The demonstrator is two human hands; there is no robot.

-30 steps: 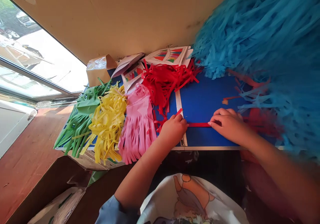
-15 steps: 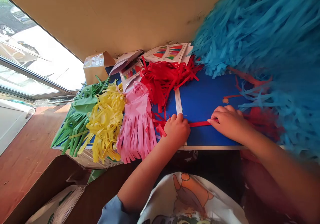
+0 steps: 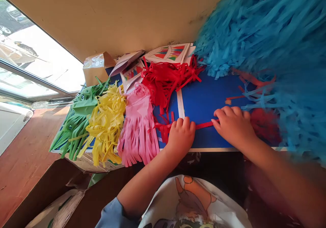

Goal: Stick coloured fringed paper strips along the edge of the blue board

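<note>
Blue board (image 3: 211, 99): red strip (image 3: 203, 125) spans left hand (image 3: 181, 136) to right hand (image 3: 233, 126).

The strip (image 3: 203, 125) is red, the board (image 3: 209, 99) dark blue. The green fringe (image 3: 78, 119), yellow fringe (image 3: 107, 122), pink fringe (image 3: 139, 126), red fringe (image 3: 165, 80) and turquoise fringe (image 3: 267, 34) are each plain.

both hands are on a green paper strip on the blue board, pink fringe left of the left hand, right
No, the strip is red, not green; the head view shows it. The left hand and right hand are on it on the blue board, pink fringe left of the left hand.
</note>
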